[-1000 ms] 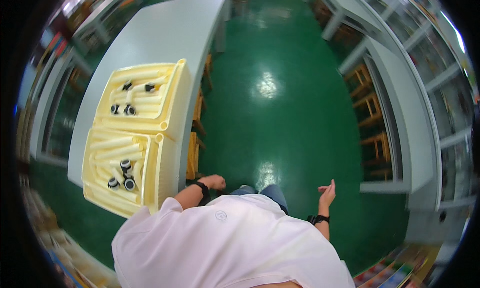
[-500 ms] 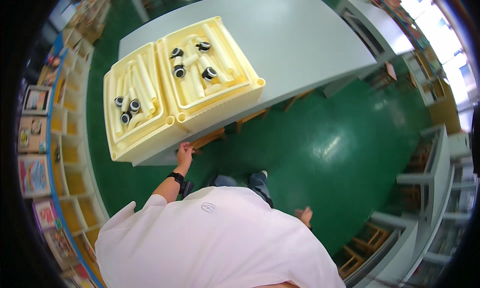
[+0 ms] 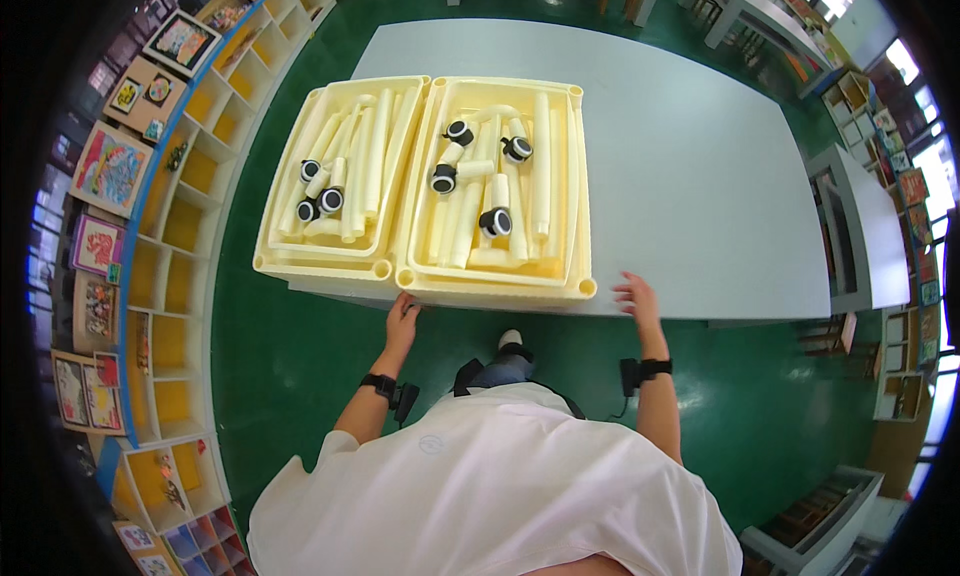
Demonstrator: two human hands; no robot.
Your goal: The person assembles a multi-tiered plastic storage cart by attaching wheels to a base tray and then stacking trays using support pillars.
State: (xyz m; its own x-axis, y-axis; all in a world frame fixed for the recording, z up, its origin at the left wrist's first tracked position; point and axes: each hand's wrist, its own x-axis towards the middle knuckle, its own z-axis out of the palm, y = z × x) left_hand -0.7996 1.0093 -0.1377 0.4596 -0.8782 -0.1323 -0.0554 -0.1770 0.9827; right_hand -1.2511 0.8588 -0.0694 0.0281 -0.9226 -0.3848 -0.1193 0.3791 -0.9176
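Two trays are set side by side at the bench near edge, overhanging slightly. Left hand is placed open at the tray's front rim, nothing gripped; right hand is spread flat on the bench edge, likely for bracing.

Two pale yellow trays are seen on a light grey surface. Black-and-white wheels are shown among cream tubes. The floor is green.
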